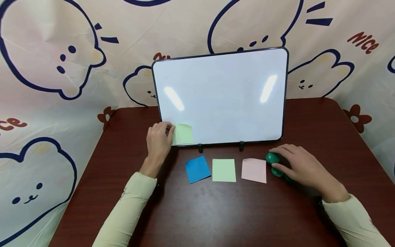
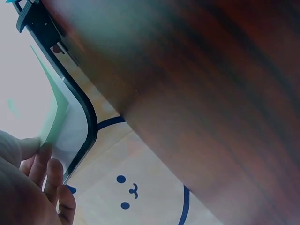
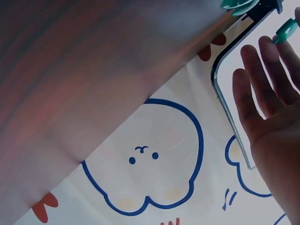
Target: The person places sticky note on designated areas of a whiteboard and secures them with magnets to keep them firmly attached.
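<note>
My left hand (image 1: 158,139) pinches the left edge of a pale green sticky note (image 1: 183,133), which lies against the lower left corner of a whiteboard (image 1: 220,97). In the left wrist view, thumb and fingers meet at the edge of the note (image 2: 58,110). To the right of the board's base, my right hand (image 1: 303,168) holds a round green magnet (image 1: 272,157) between thumb and index finger; its other fingers are fairly straight in the right wrist view. Another green magnet (image 1: 277,172) sits under the thumb, and a further green piece is mostly hidden below the palm.
A blue sticky note (image 1: 198,169), a green sticky note (image 1: 223,170) and a pink sticky note (image 1: 254,170) lie in a row on the dark wooden table (image 1: 210,212). Two black clips (image 1: 200,148) support the board. A printed cloth (image 1: 132,27) hangs behind.
</note>
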Demonstrator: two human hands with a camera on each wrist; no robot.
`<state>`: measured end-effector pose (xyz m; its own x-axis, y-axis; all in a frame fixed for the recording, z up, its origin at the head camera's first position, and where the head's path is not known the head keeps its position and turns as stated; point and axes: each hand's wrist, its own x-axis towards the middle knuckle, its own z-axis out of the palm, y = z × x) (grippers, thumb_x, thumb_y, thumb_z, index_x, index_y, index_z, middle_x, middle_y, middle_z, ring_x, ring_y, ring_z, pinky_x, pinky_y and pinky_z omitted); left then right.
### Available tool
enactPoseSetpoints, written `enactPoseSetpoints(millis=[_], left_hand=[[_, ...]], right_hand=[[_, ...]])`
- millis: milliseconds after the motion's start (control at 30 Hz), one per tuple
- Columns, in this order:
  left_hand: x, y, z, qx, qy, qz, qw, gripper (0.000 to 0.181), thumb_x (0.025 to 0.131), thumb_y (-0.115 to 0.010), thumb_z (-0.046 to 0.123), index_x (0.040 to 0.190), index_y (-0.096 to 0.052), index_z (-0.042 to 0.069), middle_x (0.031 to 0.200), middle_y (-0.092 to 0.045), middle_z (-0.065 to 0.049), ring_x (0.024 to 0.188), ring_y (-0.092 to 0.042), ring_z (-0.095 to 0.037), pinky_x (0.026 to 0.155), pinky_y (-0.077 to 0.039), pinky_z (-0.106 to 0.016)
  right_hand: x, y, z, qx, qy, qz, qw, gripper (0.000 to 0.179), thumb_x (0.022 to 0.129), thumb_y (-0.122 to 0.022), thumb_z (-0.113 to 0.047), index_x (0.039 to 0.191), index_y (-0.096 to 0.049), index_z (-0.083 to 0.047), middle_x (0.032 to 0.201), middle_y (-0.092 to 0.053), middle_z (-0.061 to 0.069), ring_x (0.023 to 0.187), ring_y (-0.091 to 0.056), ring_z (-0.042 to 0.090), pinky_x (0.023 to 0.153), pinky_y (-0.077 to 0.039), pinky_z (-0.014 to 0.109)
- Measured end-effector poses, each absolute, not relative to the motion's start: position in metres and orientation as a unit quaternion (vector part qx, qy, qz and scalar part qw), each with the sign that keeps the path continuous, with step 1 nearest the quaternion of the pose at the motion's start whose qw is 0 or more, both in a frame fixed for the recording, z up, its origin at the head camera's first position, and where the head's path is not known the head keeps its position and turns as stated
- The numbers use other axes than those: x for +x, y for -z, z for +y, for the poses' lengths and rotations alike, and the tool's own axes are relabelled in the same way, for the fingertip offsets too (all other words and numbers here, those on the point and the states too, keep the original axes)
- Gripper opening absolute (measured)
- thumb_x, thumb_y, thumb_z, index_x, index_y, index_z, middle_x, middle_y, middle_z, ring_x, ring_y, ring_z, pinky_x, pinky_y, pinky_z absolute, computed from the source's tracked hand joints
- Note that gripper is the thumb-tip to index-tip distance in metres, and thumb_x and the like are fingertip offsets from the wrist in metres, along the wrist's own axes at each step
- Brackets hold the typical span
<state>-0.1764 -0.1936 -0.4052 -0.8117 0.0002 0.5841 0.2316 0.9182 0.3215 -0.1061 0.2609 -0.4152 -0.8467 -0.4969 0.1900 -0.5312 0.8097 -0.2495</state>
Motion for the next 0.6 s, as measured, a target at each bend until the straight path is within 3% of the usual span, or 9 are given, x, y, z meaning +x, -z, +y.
enactPoseSetpoints(millis=[600], left_hand=[[-0.179,0.409,-0.198,-0.067,0.206,-0.926,0.308,0.019,0.092,-0.073,0.021,0.094,-0.072,0.002,0.088,-0.073,-0.014,0.081,-0.064,-0.029,0.069,-0.045,-0.04]], right_hand=[[-0.114,0.415,0.229,0.304,-0.15,-0.936,0.092,0.046,0.082,-0.082,-0.03,0.124,-0.065,-0.02,0.12,-0.065,0.002,0.102,-0.06,0.018,0.085,-0.051,0.042]])
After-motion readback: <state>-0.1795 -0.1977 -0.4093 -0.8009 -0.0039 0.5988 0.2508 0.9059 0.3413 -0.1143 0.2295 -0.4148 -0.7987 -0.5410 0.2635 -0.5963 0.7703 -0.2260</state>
